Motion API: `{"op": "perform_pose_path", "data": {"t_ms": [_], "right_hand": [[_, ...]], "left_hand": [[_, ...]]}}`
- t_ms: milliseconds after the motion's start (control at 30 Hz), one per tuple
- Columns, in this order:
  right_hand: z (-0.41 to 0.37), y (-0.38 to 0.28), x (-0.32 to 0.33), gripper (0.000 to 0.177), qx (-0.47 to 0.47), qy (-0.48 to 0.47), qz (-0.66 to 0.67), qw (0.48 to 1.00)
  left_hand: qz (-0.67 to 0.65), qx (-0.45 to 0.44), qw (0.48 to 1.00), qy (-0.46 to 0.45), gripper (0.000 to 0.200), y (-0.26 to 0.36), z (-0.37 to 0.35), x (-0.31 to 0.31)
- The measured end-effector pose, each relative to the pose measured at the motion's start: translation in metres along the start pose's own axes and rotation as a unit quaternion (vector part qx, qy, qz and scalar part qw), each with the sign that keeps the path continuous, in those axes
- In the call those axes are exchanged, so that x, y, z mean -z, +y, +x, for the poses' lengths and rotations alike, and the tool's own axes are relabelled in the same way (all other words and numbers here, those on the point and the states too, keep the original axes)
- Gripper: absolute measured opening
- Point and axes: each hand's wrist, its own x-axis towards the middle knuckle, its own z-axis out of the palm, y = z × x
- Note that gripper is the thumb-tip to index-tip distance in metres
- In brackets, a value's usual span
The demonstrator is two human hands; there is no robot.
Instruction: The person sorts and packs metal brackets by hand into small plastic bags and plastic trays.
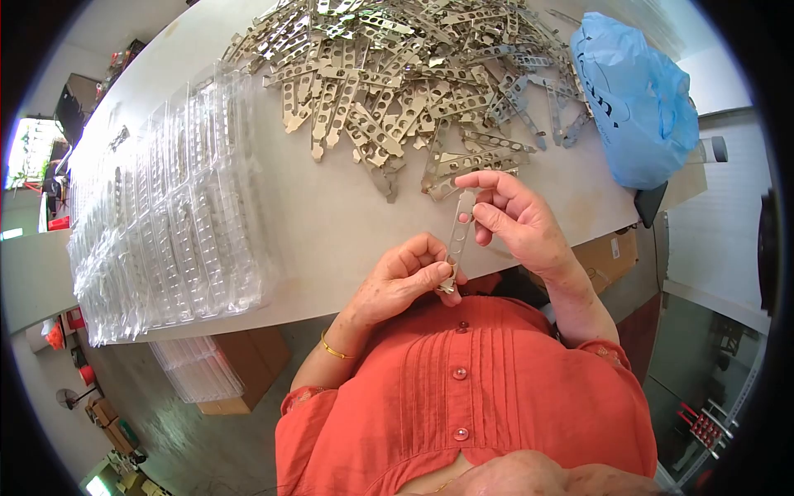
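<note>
Above the table's front edge, both hands hold one flat metal strip [458, 236] with a row of holes along it. The strip is tilted, its upper end leaning slightly right. My left hand [404, 279] pinches the lower end between thumb and fingers. At the upper end is my right hand [518, 225], fingers curled around the strip; a fingertip shows through one hole. Just beyond lies a large heap of similar perforated metal strips [389, 91], loosely piled in many directions. The parts of the fingers behind the strip are hidden.
On the left of the white table [322, 240] stand stacked clear plastic trays [178, 207]. A blue plastic bag [633, 103] sits at the right, a dark object [652, 203] by it at the edge. Cardboard boxes [256, 364] and more clear trays [198, 369] are below the table.
</note>
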Motion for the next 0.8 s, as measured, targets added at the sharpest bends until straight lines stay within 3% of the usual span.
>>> {"op": "perform_pose_path", "data": {"t_ms": [300, 600, 700, 800], "right_hand": [[0.0, -0.004, -0.002, 0.029, -0.006, 0.001, 0.018, 1.0], [0.01, 0.014, 0.009, 0.025, -0.006, -0.094, 0.106, 0.99], [0.01, 0.01, 0.007, 0.023, -0.002, -0.096, 0.11, 0.989], [0.007, 0.008, 0.007, 0.024, -0.025, -0.106, 0.143, 0.984]], "left_hand": [[-0.006, 0.002, 1.0, 0.01, 0.012, -0.001, 0.0, -0.001], [0.034, -0.037, 0.999, 0.006, 0.016, -0.003, -0.003, -0.002], [0.113, -0.016, 0.992, 0.047, 0.015, -0.005, -0.005, -0.009], [0.262, -0.104, 0.957, 0.07, 0.015, -0.025, 0.001, -0.011]]}}
